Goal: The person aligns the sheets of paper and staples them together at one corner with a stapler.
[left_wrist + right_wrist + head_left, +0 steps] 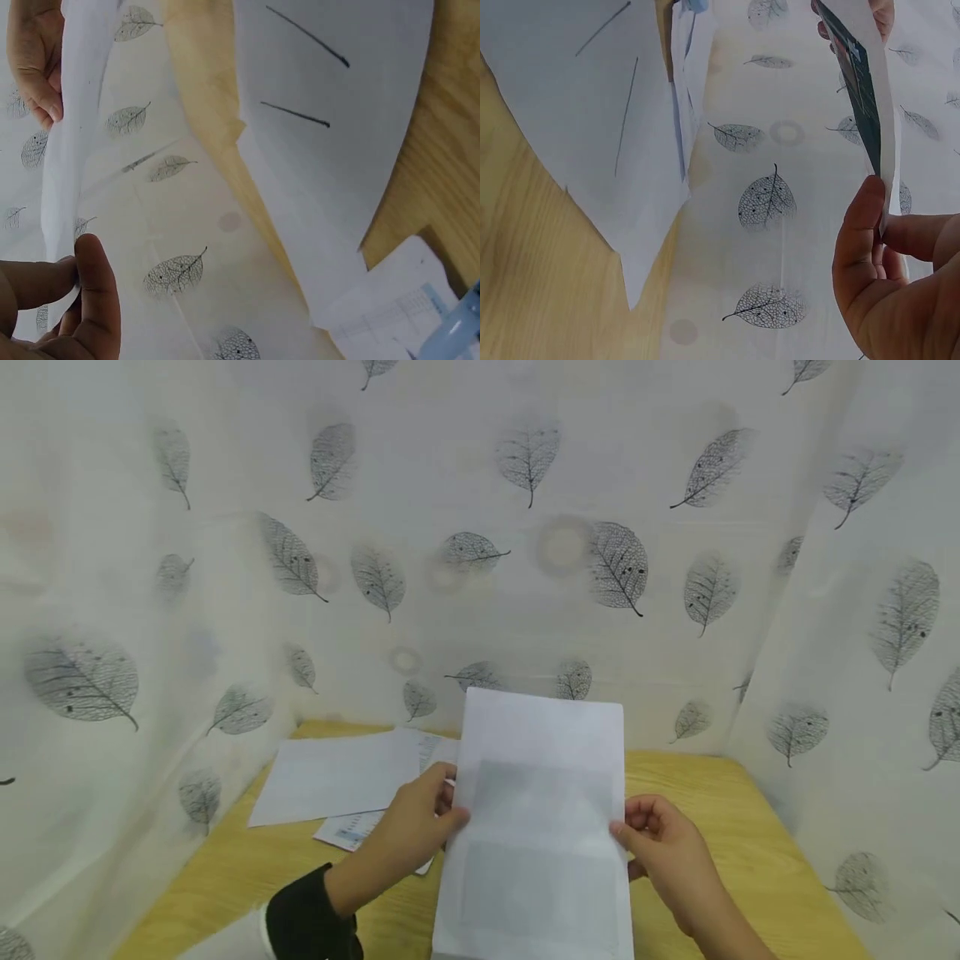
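Observation:
Both hands hold up a white sheet of paper [542, 727] by its two long sides, with two greyish rectangles showing through it. My left hand [415, 825] pinches the left edge between thumb and fingers. On the opposite edge, my right hand [670, 853] pinches at about the same height. From the right wrist, a dark green printed picture [859, 90] shows on the sheet's far side. The left wrist view has the sheet almost edge-on, with the left thumb and fingertips [94, 259] meeting at its edge.
On the wooden table [697, 785], a blank white sheet [337, 777] overlaps printed papers [348, 831] at the left. Another white sheet with two dark lines [322, 67] lies below the hands. A light-blue object [454, 330] is near the papers. Leaf-patterned curtains [480, 468] enclose the table.

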The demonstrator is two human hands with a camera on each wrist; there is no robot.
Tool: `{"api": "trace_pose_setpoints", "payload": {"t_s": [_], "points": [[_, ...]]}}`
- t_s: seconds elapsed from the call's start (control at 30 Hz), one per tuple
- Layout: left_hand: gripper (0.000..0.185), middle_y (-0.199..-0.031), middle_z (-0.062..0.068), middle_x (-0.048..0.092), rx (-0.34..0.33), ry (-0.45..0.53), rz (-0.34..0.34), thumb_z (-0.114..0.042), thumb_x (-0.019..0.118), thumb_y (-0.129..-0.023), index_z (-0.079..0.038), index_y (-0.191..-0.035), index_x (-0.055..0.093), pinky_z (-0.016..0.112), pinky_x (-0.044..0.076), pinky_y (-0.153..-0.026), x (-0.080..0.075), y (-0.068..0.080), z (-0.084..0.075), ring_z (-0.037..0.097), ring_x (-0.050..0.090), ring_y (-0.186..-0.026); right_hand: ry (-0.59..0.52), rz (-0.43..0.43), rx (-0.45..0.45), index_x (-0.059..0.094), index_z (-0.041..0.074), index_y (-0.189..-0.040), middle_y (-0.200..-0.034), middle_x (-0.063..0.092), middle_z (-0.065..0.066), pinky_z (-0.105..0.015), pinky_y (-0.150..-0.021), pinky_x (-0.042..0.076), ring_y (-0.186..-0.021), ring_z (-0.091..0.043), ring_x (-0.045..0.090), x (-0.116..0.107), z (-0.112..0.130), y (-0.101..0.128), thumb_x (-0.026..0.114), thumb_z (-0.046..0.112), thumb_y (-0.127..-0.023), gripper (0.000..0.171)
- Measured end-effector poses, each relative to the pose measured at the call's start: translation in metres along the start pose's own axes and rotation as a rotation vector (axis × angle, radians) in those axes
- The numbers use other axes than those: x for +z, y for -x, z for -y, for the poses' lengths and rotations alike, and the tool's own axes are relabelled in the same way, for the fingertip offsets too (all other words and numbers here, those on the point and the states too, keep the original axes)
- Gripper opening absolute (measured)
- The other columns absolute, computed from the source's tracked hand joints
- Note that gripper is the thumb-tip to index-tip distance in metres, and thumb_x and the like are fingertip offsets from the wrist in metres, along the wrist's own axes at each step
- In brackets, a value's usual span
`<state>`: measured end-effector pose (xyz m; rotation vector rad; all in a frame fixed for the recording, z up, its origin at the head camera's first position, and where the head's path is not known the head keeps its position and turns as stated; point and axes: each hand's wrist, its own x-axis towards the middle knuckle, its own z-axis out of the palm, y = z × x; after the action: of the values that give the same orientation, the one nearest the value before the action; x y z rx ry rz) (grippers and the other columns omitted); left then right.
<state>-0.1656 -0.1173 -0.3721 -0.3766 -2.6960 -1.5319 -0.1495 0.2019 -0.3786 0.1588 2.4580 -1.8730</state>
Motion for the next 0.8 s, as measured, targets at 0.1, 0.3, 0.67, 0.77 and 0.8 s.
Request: {"api": "trace_pose_setpoints", "payload": {"t_s": [0.1, 0.3, 0.67, 0.77, 0.8], "points": [[0.048, -0.099, 0.008, 0.065, -0.080, 0.078, 0.072, -0.003, 0.071, -0.092, 0.001, -0.135, 0.050, 0.031, 0.058, -0.056, 0.000, 0.013, 0.005, 0.018, 0.063, -0.083, 0.005, 0.026, 0.042, 0.052, -0.003, -0.126, -0.104, 0.060, -0.012, -0.040, -0.062, 0.060, -0.083, -0.023, 0.063, 0.007, -0.011, 0.005, 0.070, 0.006, -0.095, 0.037], [0.052, -0.096, 0.007, 0.064, -0.170, 0.075, 0.138, -0.004, 0.074, -0.090, 0.004, -0.135, 0.049, 0.030, 0.057, -0.058, 0.009, 0.025, 0.029, 0.018, 0.062, -0.081, 0.030, 0.086, 0.081, 0.053, -0.006, -0.124, -0.098, 0.060, -0.012, -0.044, -0.057, 0.060, -0.079, -0.024, 0.063, 0.019, -0.036, 0.011, 0.071, 0.001, -0.091, 0.039], [0.034, -0.085, 0.004, 0.063, -0.259, 0.062, 0.175, 0.003, 0.074, -0.084, 0.001, -0.114, 0.059, 0.033, 0.054, -0.066, 0.040, 0.048, 0.086, 0.019, 0.062, -0.080, 0.267, 0.174, 0.036, 0.059, -0.002, -0.113, -0.086, 0.057, -0.006, -0.037, -0.055, 0.057, -0.071, -0.019, 0.058, 0.039, -0.086, 0.010, 0.078, 0.002, -0.084, 0.035], [0.035, -0.087, 0.006, 0.066, -0.304, 0.097, 0.202, 0.005, 0.073, -0.083, 0.002, -0.115, 0.059, 0.040, 0.057, -0.071, 0.046, 0.050, 0.091, 0.022, 0.065, -0.083, 0.376, 0.166, 0.012, 0.060, 0.001, -0.107, -0.082, 0.057, -0.004, -0.032, -0.057, 0.054, -0.069, -0.017, 0.057, 0.046, -0.093, 0.008, 0.080, 0.001, -0.081, 0.032], [0.036, -0.087, 0.006, 0.066, -0.329, 0.099, 0.211, 0.005, 0.073, -0.083, 0.002, -0.116, 0.059, 0.041, 0.057, -0.072, 0.047, 0.051, 0.091, 0.022, 0.066, -0.083, 0.401, 0.167, 0.007, 0.060, 0.002, -0.105, -0.080, 0.058, -0.003, -0.032, -0.058, 0.052, -0.067, -0.017, 0.057, 0.048, -0.095, 0.008, 0.080, 0.001, -0.080, 0.031]]}}
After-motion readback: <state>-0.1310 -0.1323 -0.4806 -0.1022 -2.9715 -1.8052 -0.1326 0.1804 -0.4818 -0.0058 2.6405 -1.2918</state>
